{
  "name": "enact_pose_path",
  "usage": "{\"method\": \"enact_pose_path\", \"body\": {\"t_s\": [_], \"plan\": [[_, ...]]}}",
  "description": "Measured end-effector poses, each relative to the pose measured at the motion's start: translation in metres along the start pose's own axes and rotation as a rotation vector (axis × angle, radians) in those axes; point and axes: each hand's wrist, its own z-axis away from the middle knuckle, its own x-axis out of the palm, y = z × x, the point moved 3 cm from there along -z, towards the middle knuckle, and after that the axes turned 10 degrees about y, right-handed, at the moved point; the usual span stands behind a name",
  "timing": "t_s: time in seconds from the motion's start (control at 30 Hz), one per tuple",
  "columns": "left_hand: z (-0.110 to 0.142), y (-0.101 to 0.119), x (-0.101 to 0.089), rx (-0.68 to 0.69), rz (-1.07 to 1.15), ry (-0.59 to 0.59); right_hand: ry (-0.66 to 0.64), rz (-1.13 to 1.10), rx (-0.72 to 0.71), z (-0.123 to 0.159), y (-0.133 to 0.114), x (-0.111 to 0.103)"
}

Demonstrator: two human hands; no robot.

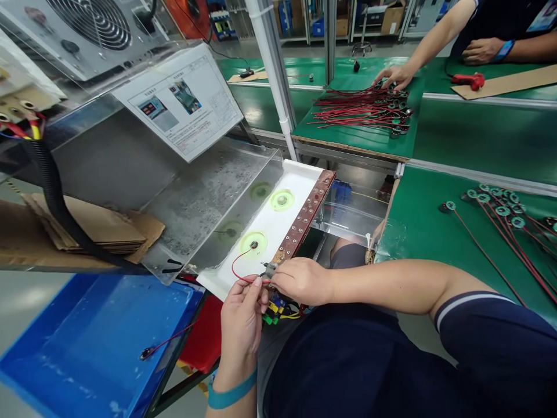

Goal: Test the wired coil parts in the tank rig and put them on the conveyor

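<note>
A red wire (235, 268) runs from a small round part (253, 245), which sits in the nearer yellow-green ring (250, 251) on a white plate (230, 273). My left hand (243, 310) is closed, pinching the wire's free end between thumb and finger. Close beside it, my right hand (303, 280) is closed on a small grey-and-black piece (268, 270) at the wire's end; its exact kind is too small to tell. A second yellow-green ring (282, 200) lies farther along the plate. A brown strip with metal studs (307, 215) borders the plate on the right.
A blue tray (91, 325) at lower left holds one wired part (148, 352). More wired parts (502, 209) lie on the green bench (413, 232) at right. Across, a co-worker's hand (394, 76) touches a wire pile (348, 110). An instruction sheet (183, 104) hangs above a clear cover (209, 174).
</note>
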Motion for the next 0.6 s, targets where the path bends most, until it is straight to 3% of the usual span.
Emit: {"method": "enact_pose_path", "body": {"t_s": [0.13,0.23,0.47,0.6], "plan": [[0.002,-0.004,-0.009,0.097,-0.152,-0.087,-0.067,-0.253,0.254,0.004,0.003,0.005],[0.004,-0.005,-0.017,0.145,-0.326,-0.108,-0.104,-0.423,0.354,0.007,0.002,0.010],[0.010,0.001,-0.030,0.256,-0.520,-0.083,-0.236,-0.475,0.357,0.008,0.000,0.015],[0.009,0.004,-0.036,0.478,-0.658,-0.090,-0.270,-0.441,0.348,0.008,0.004,0.016]]}}
